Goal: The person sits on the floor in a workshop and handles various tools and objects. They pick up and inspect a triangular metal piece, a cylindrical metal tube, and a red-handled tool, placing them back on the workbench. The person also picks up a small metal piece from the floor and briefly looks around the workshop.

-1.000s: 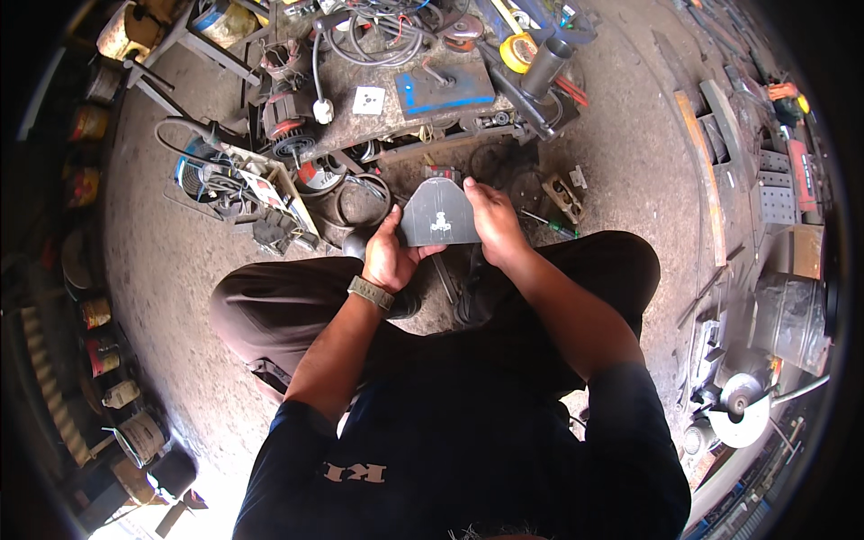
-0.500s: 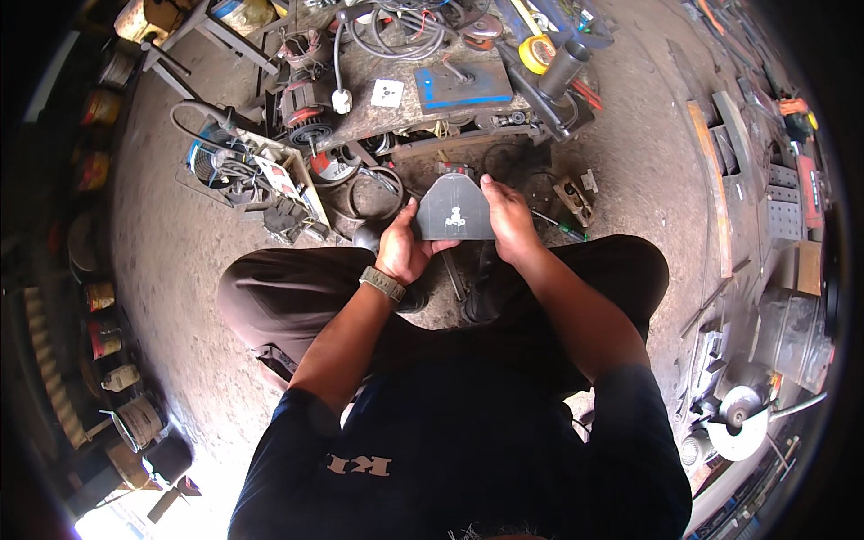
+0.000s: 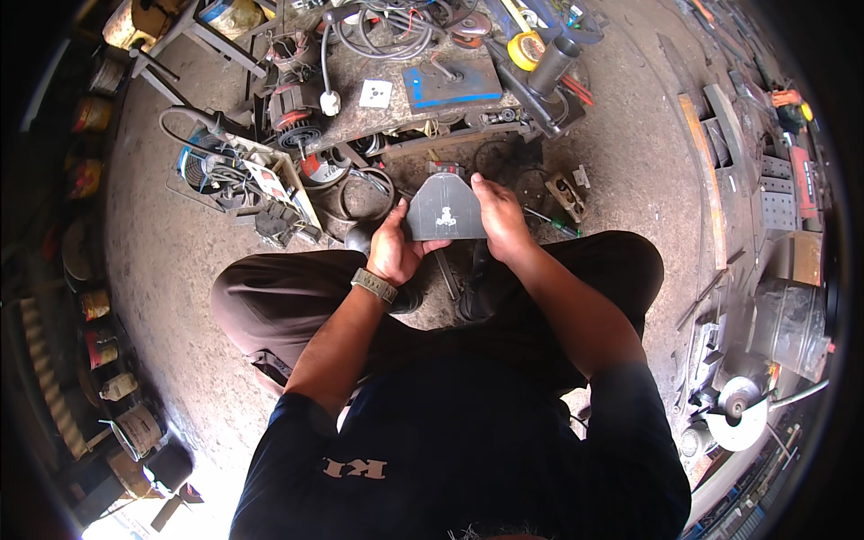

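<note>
Between my two hands is a flat dark grey plate [image 3: 441, 200], with a straight near edge, slanted upper corners and a rounded far end. A whitish mark and thin scribed lines show on its face. My left hand [image 3: 392, 245] grips the lower left corner, its thumb along the side and some fingers under the near edge. On the opposite side, my right hand [image 3: 502, 220] is closed on the right edge with the thumb up by the slanted corner; its other fingers are mostly hidden. The plate is held above the floor between my knees.
Ahead stands a low workbench [image 3: 351, 128] bearing coiled cable [image 3: 382, 40], a blue-edged metal block [image 3: 453, 85], a tape measure [image 3: 526, 52] and a dark pipe [image 3: 553, 65]. A welding machine [image 3: 279, 184] sits at front left. A screwdriver [image 3: 562, 227] lies beyond my right knee.
The whole view has shifted slightly, so the bench and plate appear a little farther left. Both hands keep the same grip on the plate.
</note>
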`<state>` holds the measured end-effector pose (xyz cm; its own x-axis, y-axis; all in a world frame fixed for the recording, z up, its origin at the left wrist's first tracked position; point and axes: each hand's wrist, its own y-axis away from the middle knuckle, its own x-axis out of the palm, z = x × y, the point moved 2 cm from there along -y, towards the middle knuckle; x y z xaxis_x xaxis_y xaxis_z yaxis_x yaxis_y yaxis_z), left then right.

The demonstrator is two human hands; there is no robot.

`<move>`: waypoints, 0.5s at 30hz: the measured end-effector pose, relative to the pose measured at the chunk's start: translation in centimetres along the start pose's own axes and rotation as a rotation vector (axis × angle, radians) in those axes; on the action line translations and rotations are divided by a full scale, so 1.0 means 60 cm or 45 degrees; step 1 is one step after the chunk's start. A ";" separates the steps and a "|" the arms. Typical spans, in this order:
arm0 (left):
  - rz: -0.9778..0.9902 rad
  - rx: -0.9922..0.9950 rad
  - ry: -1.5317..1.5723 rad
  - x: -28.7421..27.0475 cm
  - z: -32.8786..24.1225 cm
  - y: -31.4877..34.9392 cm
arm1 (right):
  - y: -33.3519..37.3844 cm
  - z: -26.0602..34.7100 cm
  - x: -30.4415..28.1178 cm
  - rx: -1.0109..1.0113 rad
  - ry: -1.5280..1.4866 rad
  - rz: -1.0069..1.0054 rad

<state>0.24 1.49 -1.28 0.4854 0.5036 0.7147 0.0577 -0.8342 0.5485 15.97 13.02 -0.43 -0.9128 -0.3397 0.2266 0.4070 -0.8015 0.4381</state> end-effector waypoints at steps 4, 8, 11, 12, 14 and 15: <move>0.001 -0.007 -0.010 0.006 -0.001 0.001 | 0.003 -0.002 -0.002 -0.014 -0.032 -0.013; 0.026 -0.025 -0.014 0.005 -0.003 0.001 | -0.002 -0.009 -0.007 -0.041 0.044 -0.018; 0.056 -0.015 -0.032 0.003 -0.002 0.003 | -0.003 -0.007 -0.004 -0.063 0.086 -0.024; 0.048 -0.022 -0.038 0.005 -0.002 0.005 | 0.001 -0.003 -0.002 -0.059 0.088 -0.027; 0.030 -0.033 -0.049 0.007 -0.003 0.003 | 0.006 0.004 0.008 -0.053 0.043 -0.076; 0.039 -0.034 -0.049 0.007 -0.002 0.001 | 0.005 0.003 0.004 -0.058 0.050 -0.065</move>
<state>0.36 1.65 -0.90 0.5200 0.4687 0.7141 0.0194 -0.8423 0.5387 15.88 12.78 -0.09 -0.9334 -0.3158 0.1703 0.3585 -0.8394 0.4084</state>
